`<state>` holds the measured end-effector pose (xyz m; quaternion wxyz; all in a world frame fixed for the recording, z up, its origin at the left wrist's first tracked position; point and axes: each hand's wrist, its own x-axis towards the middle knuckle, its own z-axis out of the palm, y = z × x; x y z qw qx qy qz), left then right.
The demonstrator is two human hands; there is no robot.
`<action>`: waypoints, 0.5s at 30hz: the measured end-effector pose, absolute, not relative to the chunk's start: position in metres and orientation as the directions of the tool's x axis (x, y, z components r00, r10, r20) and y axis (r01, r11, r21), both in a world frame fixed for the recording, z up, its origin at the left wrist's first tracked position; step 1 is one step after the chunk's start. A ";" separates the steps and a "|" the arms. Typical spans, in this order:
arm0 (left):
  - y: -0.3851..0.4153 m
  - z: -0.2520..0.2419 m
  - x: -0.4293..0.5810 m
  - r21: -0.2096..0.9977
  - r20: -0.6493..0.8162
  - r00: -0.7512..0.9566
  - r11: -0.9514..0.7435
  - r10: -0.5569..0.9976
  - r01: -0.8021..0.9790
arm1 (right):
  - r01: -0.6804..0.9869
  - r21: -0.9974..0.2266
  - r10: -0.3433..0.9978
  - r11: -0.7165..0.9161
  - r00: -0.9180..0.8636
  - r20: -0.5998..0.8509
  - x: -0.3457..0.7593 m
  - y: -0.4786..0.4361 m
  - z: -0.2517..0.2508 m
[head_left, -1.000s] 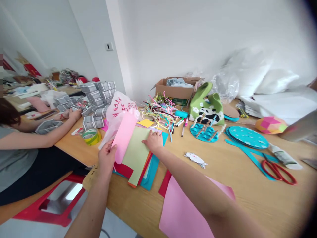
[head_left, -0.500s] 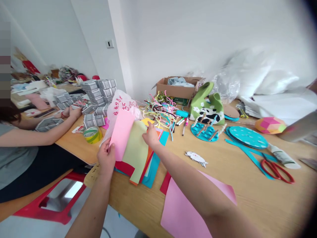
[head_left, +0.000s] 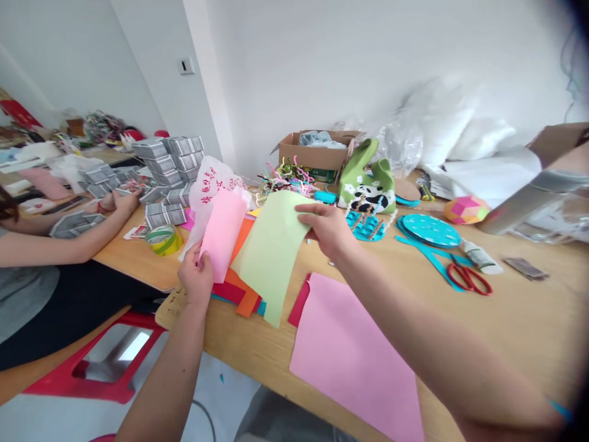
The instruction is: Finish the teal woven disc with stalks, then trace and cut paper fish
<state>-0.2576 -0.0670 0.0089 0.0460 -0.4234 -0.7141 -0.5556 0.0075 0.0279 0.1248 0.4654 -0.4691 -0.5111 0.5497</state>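
My left hand (head_left: 197,273) is closed on the edge of a pink sheet (head_left: 226,236), which looks like felt or craft paper. Between thumb and fingers, my right hand (head_left: 324,226) pinches the upper right edge of a pale green sheet (head_left: 273,242), lifted and hanging in a curve. Under both lie red, blue and orange sheets (head_left: 248,301), partly covered. A larger pink sheet (head_left: 354,356) lies flat below my right forearm, with a red sheet (head_left: 299,304) showing at its left edge.
On the right are red-handled scissors (head_left: 469,276), a white bottle (head_left: 481,256) and blue discs (head_left: 430,230). A green panda bag (head_left: 368,181) stands behind, near a cardboard box (head_left: 317,156). Yellow tape (head_left: 164,240) lies left, where another person's hands (head_left: 122,201) work beside grey stacked blocks (head_left: 170,162).
My right hand has moved right, drawing the pale green sheet up and away from the stack. My left hand still holds the pink sheet. The view has shifted slightly.
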 end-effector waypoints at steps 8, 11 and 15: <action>-0.071 0.020 -0.244 0.598 0.569 -0.570 0.177 0.593 0.782 | -0.031 -0.996 0.992 -0.079 0.100 -0.082 0.136 -0.114 0.093; -0.071 0.023 -0.238 0.542 0.575 -0.534 0.201 0.619 0.816 | 0.056 -0.986 0.970 -0.157 0.198 -0.143 0.158 -0.171 0.069; -0.071 0.024 -0.231 0.434 0.585 -0.456 0.216 0.671 0.875 | -0.006 -0.964 0.944 -0.266 0.202 -0.262 0.156 -0.228 0.041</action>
